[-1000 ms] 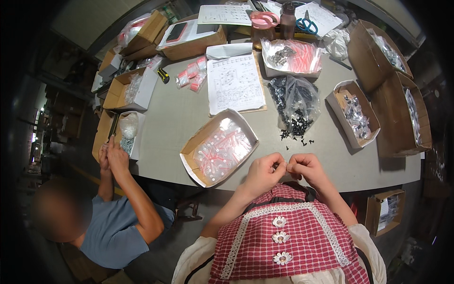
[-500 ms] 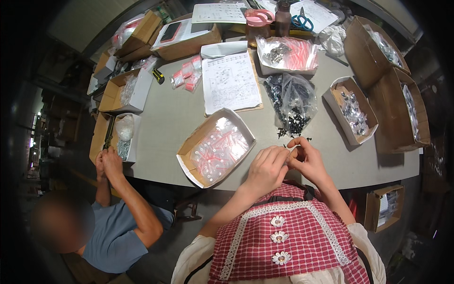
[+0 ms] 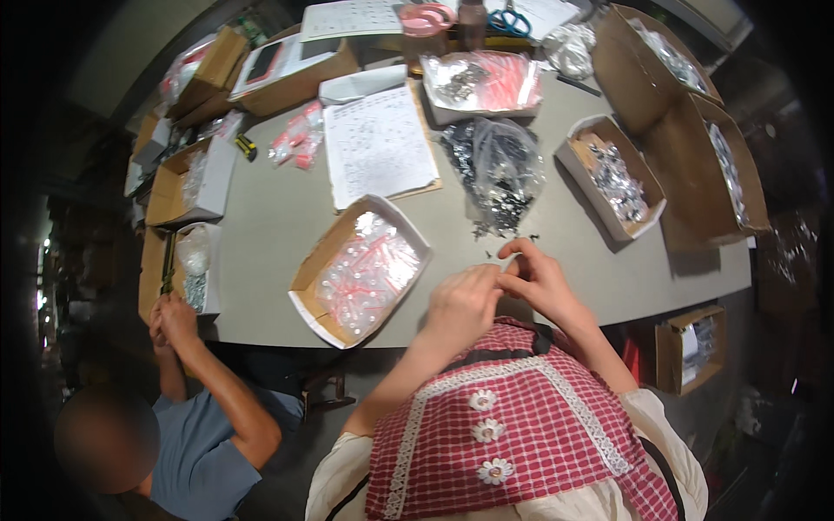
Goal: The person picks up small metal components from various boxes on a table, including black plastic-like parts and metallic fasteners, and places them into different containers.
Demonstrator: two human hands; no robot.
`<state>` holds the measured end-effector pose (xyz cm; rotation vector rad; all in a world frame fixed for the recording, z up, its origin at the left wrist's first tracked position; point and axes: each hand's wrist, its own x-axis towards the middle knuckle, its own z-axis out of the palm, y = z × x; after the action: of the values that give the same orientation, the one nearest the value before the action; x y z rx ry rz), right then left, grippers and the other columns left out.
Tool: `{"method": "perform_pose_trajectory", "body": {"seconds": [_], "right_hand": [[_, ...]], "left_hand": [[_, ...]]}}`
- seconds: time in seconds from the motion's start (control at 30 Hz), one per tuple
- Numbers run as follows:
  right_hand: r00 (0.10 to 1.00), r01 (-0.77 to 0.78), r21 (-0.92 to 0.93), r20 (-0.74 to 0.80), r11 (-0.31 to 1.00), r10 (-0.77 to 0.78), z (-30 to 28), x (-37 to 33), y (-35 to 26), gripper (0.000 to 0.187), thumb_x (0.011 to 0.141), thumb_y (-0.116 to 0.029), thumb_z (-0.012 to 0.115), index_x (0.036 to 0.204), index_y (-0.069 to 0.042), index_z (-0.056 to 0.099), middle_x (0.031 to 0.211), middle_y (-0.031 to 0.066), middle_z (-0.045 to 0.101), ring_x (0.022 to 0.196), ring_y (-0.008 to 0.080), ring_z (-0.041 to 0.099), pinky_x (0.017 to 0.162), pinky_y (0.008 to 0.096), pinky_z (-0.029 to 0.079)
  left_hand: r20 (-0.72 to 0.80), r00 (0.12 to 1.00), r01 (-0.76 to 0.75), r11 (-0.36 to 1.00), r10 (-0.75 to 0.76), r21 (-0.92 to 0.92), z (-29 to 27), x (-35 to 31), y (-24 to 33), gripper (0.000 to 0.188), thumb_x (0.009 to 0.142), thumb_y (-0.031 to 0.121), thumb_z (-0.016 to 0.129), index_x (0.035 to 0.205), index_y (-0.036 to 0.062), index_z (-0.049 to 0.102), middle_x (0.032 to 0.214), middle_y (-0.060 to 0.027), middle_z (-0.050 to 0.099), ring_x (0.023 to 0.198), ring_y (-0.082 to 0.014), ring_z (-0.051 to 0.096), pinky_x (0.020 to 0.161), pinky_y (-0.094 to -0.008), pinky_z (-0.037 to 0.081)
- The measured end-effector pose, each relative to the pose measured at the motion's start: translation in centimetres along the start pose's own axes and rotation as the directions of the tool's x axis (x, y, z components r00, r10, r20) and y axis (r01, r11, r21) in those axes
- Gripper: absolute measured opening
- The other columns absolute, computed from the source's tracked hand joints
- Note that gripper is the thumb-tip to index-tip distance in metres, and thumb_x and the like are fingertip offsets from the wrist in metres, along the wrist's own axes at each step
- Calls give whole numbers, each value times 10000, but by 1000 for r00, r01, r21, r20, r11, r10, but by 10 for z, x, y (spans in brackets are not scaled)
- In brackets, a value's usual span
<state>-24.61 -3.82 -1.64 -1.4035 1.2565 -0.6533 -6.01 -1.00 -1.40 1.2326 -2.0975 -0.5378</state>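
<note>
My left hand (image 3: 466, 302) is closed, its fingers bent together against my right hand, above the table's near edge. The fingers of my right hand (image 3: 543, 282) curl in, the thumb touching the left fingertips and the index finger arched above it with a gap. Whatever lies between the hands is hidden. Just beyond them, small black screw-like parts (image 3: 508, 213) spill from the mouth of a clear plastic bag (image 3: 512, 169). A shallow carton (image 3: 306, 300) of small clear, red-edged bags with white round pieces stands to the left of my hands.
Papers (image 3: 378, 143) lie farther back, beside red-edged bags (image 3: 297, 137) and a yellow-black cutter (image 3: 247, 148). Cartons of bagged parts (image 3: 647, 227) line the right side. Behind stand another carton (image 3: 482, 113), a pink-lidded jar (image 3: 426, 35) and scissors (image 3: 509, 19). A co-worker's hands (image 3: 174, 321) work at a left-hand box.
The whole view has shifted, so the table things appear farther left. My hands stay together near the table edge; the right index finger is now arched farther from the thumb.
</note>
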Motion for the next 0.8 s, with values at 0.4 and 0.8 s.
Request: {"method": "perform_pose_trajectory", "body": {"seconds": [0.4,0.8], "right_hand": [[911,184,-679,-155,711,-383,-43,31,58,252,774,-80,673,1017,-33,626,959,156,608,953,373,590,836,435,492],[944,275,-250,-114,928,-311,-27,14,13,171,814,-47,673,979,-3,681,919,120,666,825,212,669,754,317,532]], "left_hand": [[108,929,370,874,-355,-316,17,-3,-18,350,830,174,738,1138,38,639,1016,-157,709,961,-287,700,819,-351,538],[132,910,408,797,-392,-445,18,-7,-19,362,833,130,747,1156,17,631,1071,-126,712,1019,-221,693,859,-316,536]]}}
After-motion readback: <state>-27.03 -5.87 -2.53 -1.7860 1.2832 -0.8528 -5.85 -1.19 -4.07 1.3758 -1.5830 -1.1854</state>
